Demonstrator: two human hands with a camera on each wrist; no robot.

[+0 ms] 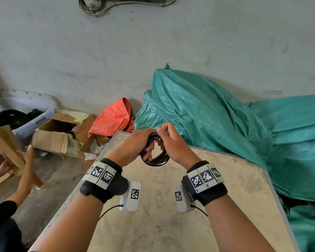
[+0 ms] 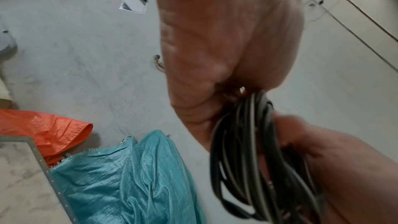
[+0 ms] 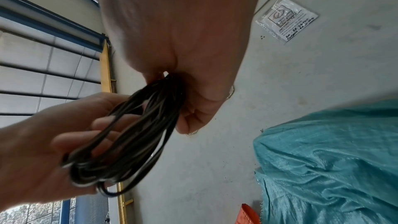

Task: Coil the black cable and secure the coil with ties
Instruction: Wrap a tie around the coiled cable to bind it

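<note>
Coiling: black cable (image 1: pixel 155 157) looks fully looped, held above the bench (image 1: pixel 225 188).
Hands: left hand (image 1: pixel 141 142) grips the coil; right hand (image 1: pixel 171 140) pinches its top.
Left: no ties visible; securing undone.

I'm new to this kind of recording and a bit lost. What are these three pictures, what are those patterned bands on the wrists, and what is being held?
No machine here: a person works with two bare hands. The wide picture comes from a camera on their head, looking down. The other two come from cameras strapped to each wrist, looking along the hand; the black-and-white patterned bands belong to those wrist straps. The left hand grips a coil of black cable, fingers through its loops. The right hand pinches the coil's top. They hold it above a pale, scuffed table, which appears bare near the hands. Behind lie a green tarp, an orange bag and cardboard boxes. I cannot make out a tie.
</note>
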